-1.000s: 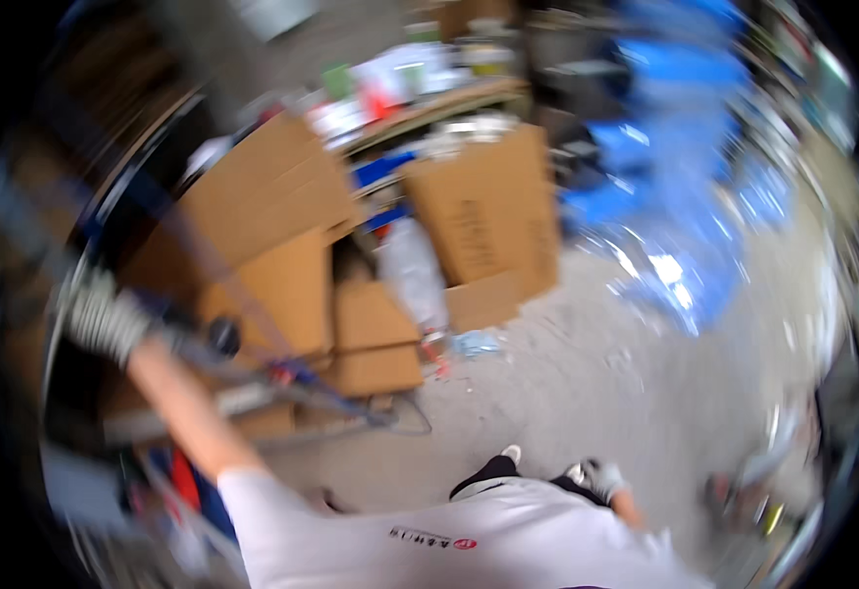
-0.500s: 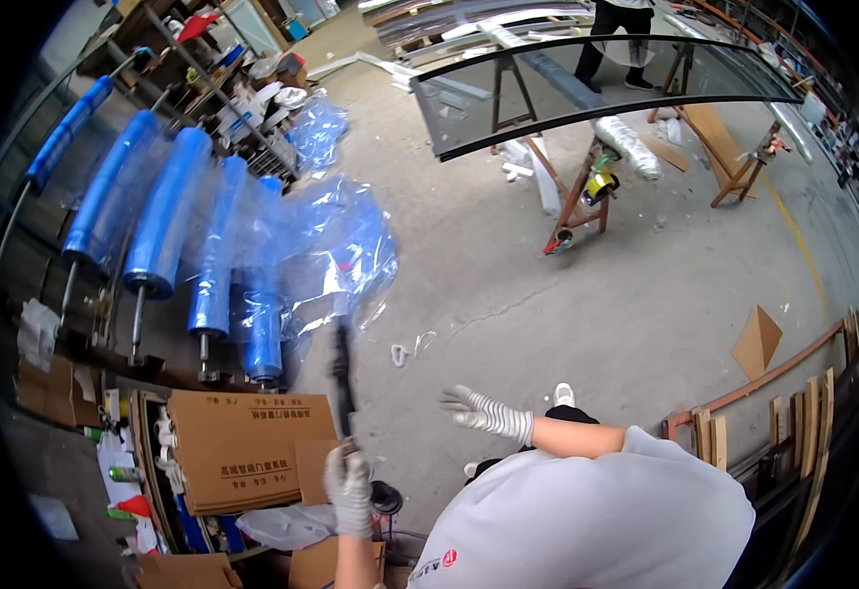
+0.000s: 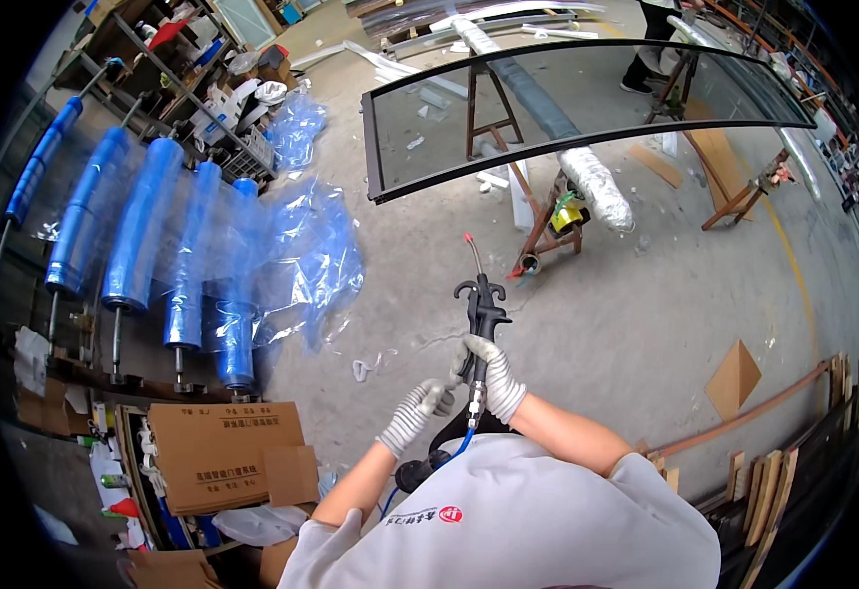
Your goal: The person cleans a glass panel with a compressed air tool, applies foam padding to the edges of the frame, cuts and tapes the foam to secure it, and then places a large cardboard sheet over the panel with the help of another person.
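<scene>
A black air blow gun [image 3: 483, 304] with a thin metal nozzle and a red tip points away from me, in front of my body. My right hand [image 3: 500, 378], in a striped white knit glove, is wrapped round its handle. A blue air hose [image 3: 464, 445] runs from the metal fitting at its lower end back past my shirt. Just left of the handle is my left hand [image 3: 415, 412], gloved alike, with its fingers curled in. Whether it holds anything is hidden, and I cannot tell if it touches the gun.
A dark-framed glass panel [image 3: 429, 180] lies across trestles [image 3: 547, 221] ahead. Rolls of blue film [image 3: 145, 226] stand in a rack at left, with loose film [image 3: 317, 260] on the floor. Cardboard [image 3: 223, 452] is at near left, wood strips [image 3: 768, 496] at right. Another person [image 3: 645, 59] stands beyond the panel.
The blow gun has gone from my left hand to my right and moved rightward to my front. My left hand has come in beside it. My view has shifted slightly.
</scene>
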`<action>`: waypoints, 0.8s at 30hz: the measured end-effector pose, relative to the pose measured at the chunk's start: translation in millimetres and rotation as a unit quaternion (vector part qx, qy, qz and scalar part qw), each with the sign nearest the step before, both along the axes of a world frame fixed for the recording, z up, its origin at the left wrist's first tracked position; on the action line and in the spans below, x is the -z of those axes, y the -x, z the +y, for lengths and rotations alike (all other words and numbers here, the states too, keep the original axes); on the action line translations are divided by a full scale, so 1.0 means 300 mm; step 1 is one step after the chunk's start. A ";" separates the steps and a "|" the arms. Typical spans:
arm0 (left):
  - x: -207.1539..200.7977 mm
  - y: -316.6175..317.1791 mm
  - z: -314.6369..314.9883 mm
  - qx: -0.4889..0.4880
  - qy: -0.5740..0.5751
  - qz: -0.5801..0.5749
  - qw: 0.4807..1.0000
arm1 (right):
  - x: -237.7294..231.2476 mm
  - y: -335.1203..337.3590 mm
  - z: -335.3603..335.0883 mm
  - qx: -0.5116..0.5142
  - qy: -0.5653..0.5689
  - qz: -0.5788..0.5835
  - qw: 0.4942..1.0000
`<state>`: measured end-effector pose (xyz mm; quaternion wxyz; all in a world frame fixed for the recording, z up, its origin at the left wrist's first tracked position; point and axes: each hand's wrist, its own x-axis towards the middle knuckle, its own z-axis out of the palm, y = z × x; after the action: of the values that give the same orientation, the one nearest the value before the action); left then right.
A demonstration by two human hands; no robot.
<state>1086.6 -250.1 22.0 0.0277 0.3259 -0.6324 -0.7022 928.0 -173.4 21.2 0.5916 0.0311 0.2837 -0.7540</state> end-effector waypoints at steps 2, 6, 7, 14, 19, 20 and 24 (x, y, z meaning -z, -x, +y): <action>0.183 0.014 -0.097 0.019 -0.042 -0.076 0.996 | 0.002 0.120 -0.045 -0.008 0.008 0.013 1.000; 0.468 0.004 -0.215 0.057 -0.289 -0.229 0.928 | 0.034 0.422 -0.148 0.078 -0.043 0.037 0.995; 0.502 0.021 -0.235 0.019 -0.373 -0.204 0.905 | 0.047 0.518 -0.162 0.115 -0.046 0.064 0.990; 0.383 0.401 -0.470 0.103 -0.412 -0.041 0.904 | 0.050 1.202 -0.213 0.319 -0.051 -0.063 0.944; 0.245 0.643 -0.529 0.150 -0.151 -0.106 0.971 | 0.161 1.472 -0.285 0.243 -0.054 -0.008 0.969; 0.234 0.686 -0.521 0.140 -0.152 -0.108 0.972 | 0.213 1.534 -0.303 0.179 -0.044 0.014 0.983; 0.253 0.769 -0.396 0.040 -0.016 -0.122 0.992 | 0.090 1.521 -0.530 -0.199 -0.075 0.060 0.975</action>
<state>855.8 -368.8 -54.0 -0.0835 0.3841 -0.6323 -0.6676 471.8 -332.4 -5.7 0.7078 -0.0275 0.3750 -0.5981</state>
